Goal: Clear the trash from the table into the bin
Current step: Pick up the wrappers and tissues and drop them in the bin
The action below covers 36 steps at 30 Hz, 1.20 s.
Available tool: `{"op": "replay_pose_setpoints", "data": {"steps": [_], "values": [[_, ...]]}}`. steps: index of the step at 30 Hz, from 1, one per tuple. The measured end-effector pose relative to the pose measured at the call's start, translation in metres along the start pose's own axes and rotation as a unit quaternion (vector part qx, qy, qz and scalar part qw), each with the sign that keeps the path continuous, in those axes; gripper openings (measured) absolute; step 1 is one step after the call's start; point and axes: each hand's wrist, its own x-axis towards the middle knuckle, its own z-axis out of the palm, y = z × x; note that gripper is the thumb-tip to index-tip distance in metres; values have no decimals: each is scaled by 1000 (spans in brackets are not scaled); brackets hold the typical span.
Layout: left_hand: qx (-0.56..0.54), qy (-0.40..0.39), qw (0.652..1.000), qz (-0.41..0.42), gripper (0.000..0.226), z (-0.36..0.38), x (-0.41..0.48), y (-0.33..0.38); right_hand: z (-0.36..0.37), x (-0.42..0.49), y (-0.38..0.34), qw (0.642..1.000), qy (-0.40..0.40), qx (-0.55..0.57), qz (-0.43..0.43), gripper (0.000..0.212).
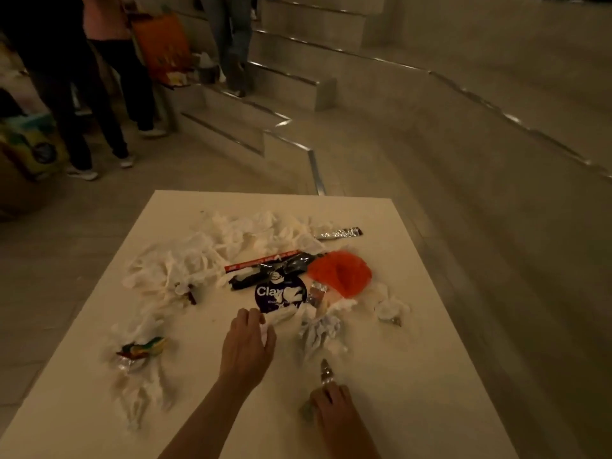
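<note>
A white table (414,376) is strewn with trash. Crumpled white tissues (198,260) cover its far half, with a red strip wrapper (261,261), a black wrapper (275,271), an orange crumpled piece (341,273) and a round purple lid (280,293) near the middle. My left hand (248,342) lies over a white tissue just below the lid, fingers curled on it. My right hand (334,409) grips a crinkled clear wrapper (326,372) at the near edge. No bin is in view.
A colourful wrapper (142,347) lies among tissues at the near left, a silver foil strip (341,233) at the far right. Beyond the table are floor, steps (265,104) and several standing people (82,94) with bags at the far left.
</note>
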Motion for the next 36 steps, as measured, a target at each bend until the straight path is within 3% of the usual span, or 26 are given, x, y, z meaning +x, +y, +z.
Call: {"op": "replay_pose_setpoints", "data": {"steps": [1,3,5,8,13,16,19,23,26,28,30,36], "values": [[10,-7,1000,-10,27,6,1,1,-4,5,4,1000,-9,17,-12,21],[37,-34,998,-25,40,20,1,3,-11,21,15,998,-21,39,-35,14],[47,-58,997,-36,38,30,-7,-1,-24,34,18,993,-64,90,-31,19],[46,-84,994,-50,24,41,-11,-6,-36,64,33,978,-104,174,46,36],[68,-108,991,-40,16,41,6,-8,-49,128,63,972,-11,213,94,53],[62,-72,995,-38,17,38,26,-2,-43,163,81,974,-1,194,116,46],[49,-38,998,-24,26,37,47,7,-35,189,91,973,-11,189,132,40],[39,-50,998,-23,39,42,61,17,-24,207,102,972,-67,171,146,63],[52,-94,994,-19,76,45,63,21,-11,210,111,963,-127,173,165,76],[71,-127,989,-4,97,46,61,23,-3,210,115,955,-162,170,179,75],[89,-153,984,19,102,50,58,26,3,208,118,951,-187,167,182,70],[118,-147,979,79,70,64,59,25,4,205,121,960,-172,144,166,38]]}}
